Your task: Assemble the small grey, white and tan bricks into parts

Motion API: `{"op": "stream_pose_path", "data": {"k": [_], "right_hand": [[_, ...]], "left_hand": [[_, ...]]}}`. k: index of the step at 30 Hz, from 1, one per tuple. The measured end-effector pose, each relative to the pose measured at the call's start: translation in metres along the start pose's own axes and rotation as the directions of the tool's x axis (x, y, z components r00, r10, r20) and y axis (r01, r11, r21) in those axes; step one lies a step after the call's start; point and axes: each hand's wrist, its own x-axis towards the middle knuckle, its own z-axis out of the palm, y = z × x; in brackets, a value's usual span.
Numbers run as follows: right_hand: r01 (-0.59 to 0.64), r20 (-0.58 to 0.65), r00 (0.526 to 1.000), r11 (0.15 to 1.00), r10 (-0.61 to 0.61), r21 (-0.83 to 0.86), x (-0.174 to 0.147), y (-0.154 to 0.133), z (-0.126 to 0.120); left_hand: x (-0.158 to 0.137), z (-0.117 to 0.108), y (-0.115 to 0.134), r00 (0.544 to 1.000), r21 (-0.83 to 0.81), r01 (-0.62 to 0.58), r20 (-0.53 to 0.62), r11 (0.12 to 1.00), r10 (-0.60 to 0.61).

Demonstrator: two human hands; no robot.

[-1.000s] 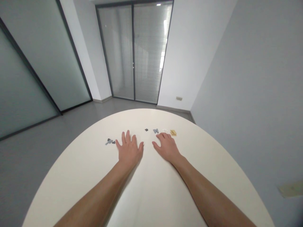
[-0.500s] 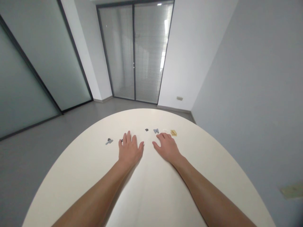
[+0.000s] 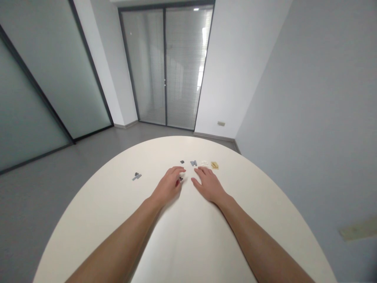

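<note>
The left hand (image 3: 167, 185) is resting half-curled at a small dark piece (image 3: 181, 179) beside its thumb; grip cannot be confirmed. The right hand (image 3: 209, 185) is lying open. Light fingertip pressure is seemingly suiting so tiny a part.

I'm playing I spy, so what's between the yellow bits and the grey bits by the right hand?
The white bits lie between the yellow bits and those grey bits, in the head view.
</note>
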Motion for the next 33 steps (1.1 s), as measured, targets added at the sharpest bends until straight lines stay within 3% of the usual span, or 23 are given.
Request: {"op": "stream_pose_path", "data": {"k": [5,11,14,21,28,33], "right_hand": [[0.000,-0.064,0.998,0.999,0.003,0.045,-0.002,0.001,0.003],[-0.016,-0.061,0.998,1.000,0.016,0.004,-0.005,-0.007,0.003],[-0.005,-0.075,0.997,1.000,0.006,0.016,-0.013,-0.012,-0.002],[0.075,-0.084,0.995,0.966,-0.055,0.246,-0.028,-0.016,-0.014],[0.007,-0.054,0.998,0.935,0.013,0.353,-0.022,-0.018,-0.015],[-0.012,-0.035,0.999,0.914,0.028,0.406,-0.021,-0.021,-0.017]], "left_hand": [[0.001,-0.003,0.000,0.990,0.098,0.138,0.022,0.986,-0.141],[0.003,-0.005,0.007,0.990,0.146,0.094,0.088,0.985,-0.107],[0.002,-0.004,0.007,0.990,0.107,0.097,0.089,0.989,-0.107],[-0.002,0.007,0.019,0.992,-0.034,0.077,0.101,0.996,-0.073],[-0.004,0.008,0.026,0.990,-0.107,0.080,0.121,0.991,-0.067],[-0.003,0.006,0.030,0.995,-0.135,0.077,0.072,0.988,-0.068]]}}
